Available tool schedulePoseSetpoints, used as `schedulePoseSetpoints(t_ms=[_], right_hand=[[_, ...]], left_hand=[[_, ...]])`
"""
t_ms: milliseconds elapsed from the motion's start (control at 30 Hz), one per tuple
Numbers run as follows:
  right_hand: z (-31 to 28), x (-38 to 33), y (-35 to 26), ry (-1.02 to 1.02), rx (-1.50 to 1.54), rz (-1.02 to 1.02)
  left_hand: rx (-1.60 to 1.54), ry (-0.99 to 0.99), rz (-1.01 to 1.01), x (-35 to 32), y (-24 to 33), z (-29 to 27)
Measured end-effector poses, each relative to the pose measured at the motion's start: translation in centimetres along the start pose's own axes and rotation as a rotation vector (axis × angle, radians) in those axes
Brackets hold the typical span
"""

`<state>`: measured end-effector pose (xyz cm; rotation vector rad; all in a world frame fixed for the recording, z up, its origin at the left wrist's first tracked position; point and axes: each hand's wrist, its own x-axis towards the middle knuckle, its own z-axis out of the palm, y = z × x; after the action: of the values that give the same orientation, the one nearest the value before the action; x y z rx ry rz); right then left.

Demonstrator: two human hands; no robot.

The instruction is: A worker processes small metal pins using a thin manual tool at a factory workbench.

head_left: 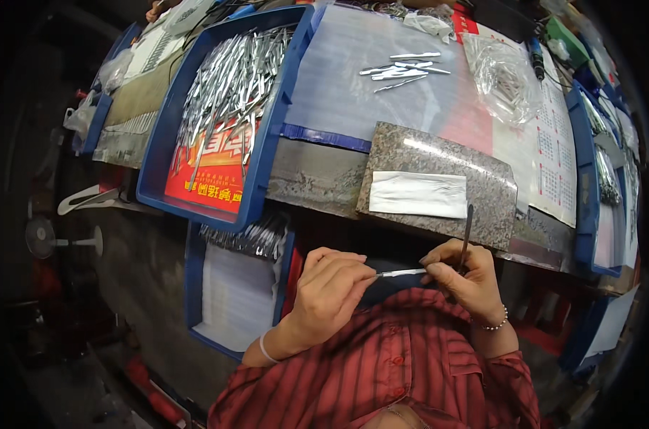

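Two hands, one slim shiny silver piece [403, 272]

Left hand [330, 287] pinches its 9 o'clock end, fingers narrow and curled. Right hand [469, 279] pinches the 3 o'clock end, also grips a thin dark rod [468, 232] pointing to 12. Piece is held before the red striped shirt [360, 365].

From piece: polished speckled granite slab [485, 182] at 1, folded flat white cloth [417, 193] on it. Rectangular blue plastic tray [269, 136] at 10, heaped with glossy silver strips [231, 79].

Edges: gap between piece and slab's near edge; grey worktop [310, 175] shows between tray and slab.

Silver strip [403, 272]; blue tray [269, 143]; red shirt [360, 365], dark-striped.
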<state>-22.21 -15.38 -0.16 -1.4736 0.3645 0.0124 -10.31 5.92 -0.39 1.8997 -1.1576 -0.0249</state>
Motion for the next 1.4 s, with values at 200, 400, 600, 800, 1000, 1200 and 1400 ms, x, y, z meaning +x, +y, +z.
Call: schedulePoseSetpoints(t_ms=[200,400,600,800,1000,1200,1400], right_hand=[[0.8,-0.2,0.8,0.004,-0.087,-0.089],[1.4,0.0,0.9,-0.002,-0.255,-0.185],[2.2,0.8,0.9,-0.023,-0.335,-0.209],[4.0,1.5,0.9,-0.159,-0.391,-0.176],[5.2,2.8,1.0,-0.244,-0.501,-0.154],[5.9,3.7,0.6,-0.211,-0.500,-0.119],[6.3,3.1,1.1,-0.276,-0.529,-0.220]], left_hand=[[-0.092,-0.041,-0.118,-1.1,0.1,-0.3],[-0.191,-0.085,-0.256,-1.6,-0.1,-0.4],[-0.292,-0.156,-0.409,-2.3,-1.1,-0.6],[-0.481,-0.291,-0.589,-3.7,-2.3,-0.9],[-0.463,-0.230,-0.676,-7.0,-3.8,-2.4],[-0.036,0.100,-0.774,-11.3,-6.8,-5.3],[0.305,0.274,-0.718,-13.4,-14.1,-4.9]])
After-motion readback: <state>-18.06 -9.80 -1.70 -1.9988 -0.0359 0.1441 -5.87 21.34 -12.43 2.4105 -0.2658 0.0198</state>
